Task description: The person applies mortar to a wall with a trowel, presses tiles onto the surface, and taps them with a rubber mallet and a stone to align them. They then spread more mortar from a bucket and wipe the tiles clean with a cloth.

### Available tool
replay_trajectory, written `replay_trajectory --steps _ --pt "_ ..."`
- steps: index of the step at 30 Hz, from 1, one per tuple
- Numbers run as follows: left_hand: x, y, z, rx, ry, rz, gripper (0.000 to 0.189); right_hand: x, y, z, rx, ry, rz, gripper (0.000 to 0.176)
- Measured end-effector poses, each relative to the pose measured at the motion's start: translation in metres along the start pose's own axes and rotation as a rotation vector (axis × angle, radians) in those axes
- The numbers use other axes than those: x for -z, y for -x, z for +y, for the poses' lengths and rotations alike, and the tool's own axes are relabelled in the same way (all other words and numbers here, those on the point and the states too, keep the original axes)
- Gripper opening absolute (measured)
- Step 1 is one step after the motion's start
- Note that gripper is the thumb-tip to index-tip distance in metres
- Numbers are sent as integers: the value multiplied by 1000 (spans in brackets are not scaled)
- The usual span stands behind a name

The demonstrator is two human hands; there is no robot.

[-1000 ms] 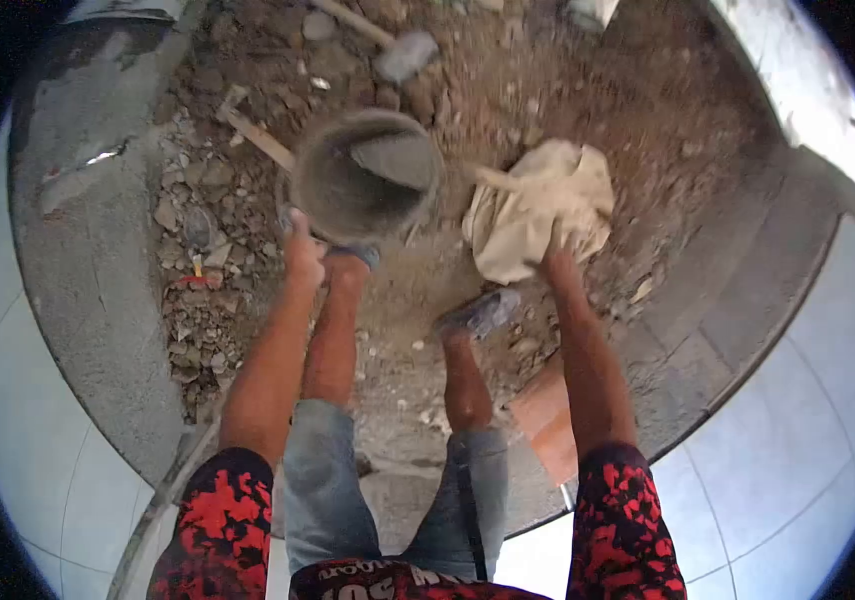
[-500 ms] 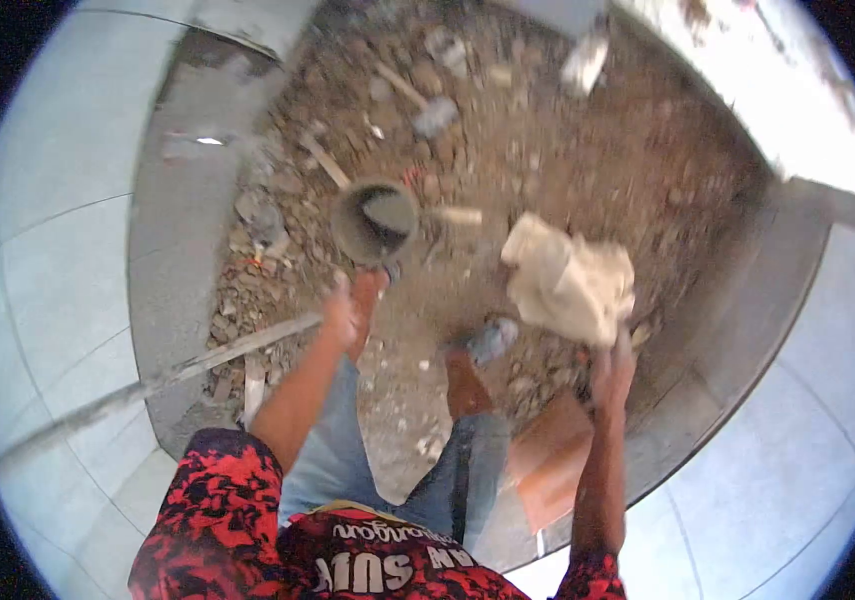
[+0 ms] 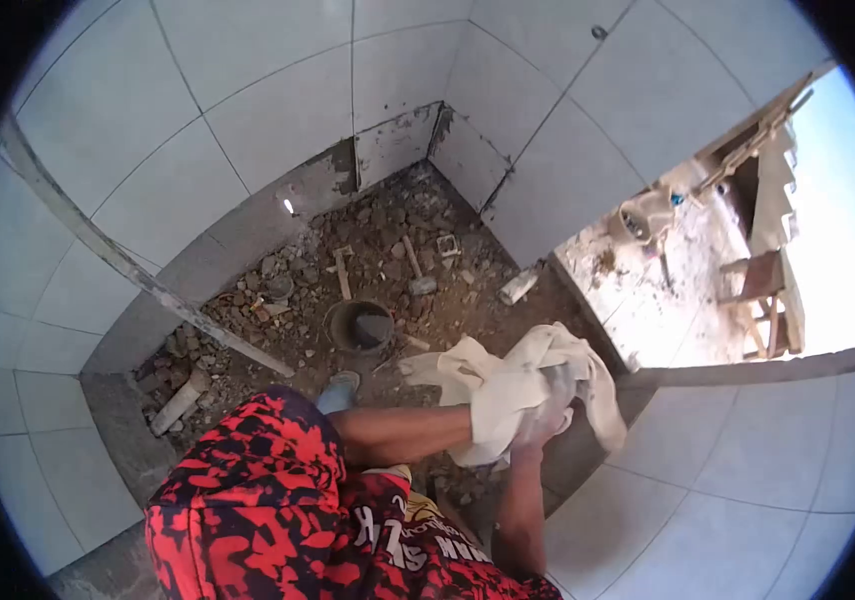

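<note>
At chest height, above a floor of rubble (image 3: 278, 300) in a corner between tiled walls (image 3: 248, 110), a crumpled cream cloth (image 3: 508, 385) is held up in both hands. The right hand (image 3: 546, 425) comes up from below and is closed around the lower bunch of the cloth, its dusty fingers (image 3: 554, 408) pressed into the folds. The left forearm (image 3: 403, 432) crosses in from the side and runs into the cloth. That hand is buried in the fabric, so I cannot tell whether it grips or lies flat inside.

Loose tails of the cloth hang free on the far side and to the right, well clear of the ground. A grey bucket (image 3: 360, 327) stands on the rubble below and beyond the cloth. A wooden-handled tool (image 3: 344, 272) lies just behind the bucket, and a shoe (image 3: 340, 388) is planted near it. A long metal strip (image 3: 138, 270) leans along the left wall.

As I read it, the cloth is being gathered or worked between the hands. To do that well, the right hand should keep the bunch firm while the covered hand moves inside it. The hanging tails should be drawn in so they do not drag in the dirt or catch on debris.
</note>
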State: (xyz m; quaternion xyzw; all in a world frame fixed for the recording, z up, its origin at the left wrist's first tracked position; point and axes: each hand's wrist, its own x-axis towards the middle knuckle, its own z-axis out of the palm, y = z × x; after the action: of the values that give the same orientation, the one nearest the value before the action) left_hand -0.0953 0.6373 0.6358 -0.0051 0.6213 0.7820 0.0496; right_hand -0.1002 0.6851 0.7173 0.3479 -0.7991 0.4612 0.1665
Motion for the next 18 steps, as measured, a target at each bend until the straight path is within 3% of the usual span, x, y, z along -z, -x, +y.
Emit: replay_trajectory --steps 4,7,9,11,12,13,15,16,18 --pt "1 -21 16 -176 -98 65 54 -28 4 65 5 369 153 39" --pt "37 15 83 -238 -200 94 52 -25 -34 82 9 604 257 39" --pt "58 46 131 -227 -287 64 52 -7 -73 36 281 538 -66 35" --pt "80 64 160 -134 -710 -158 47 -16 -84 1 139 338 -89 35" --pt "97 68 172 -337 -912 -98 46 -27 -87 -18 -8 189 -65 36" --pt "111 64 174 -339 -913 -93 46 -40 -86 -37 -163 21 -33 36" --pt "124 53 169 -944 -731 564 48 -61 -83 -74 -504 -294 21 37" --pt "133 57 174 -944 -720 569 48 -68 -84 -92 -638 -397 44 37" --pt "156 63 188 -270 -638 243 50 -81 -83 -118 -801 -525 70 38"
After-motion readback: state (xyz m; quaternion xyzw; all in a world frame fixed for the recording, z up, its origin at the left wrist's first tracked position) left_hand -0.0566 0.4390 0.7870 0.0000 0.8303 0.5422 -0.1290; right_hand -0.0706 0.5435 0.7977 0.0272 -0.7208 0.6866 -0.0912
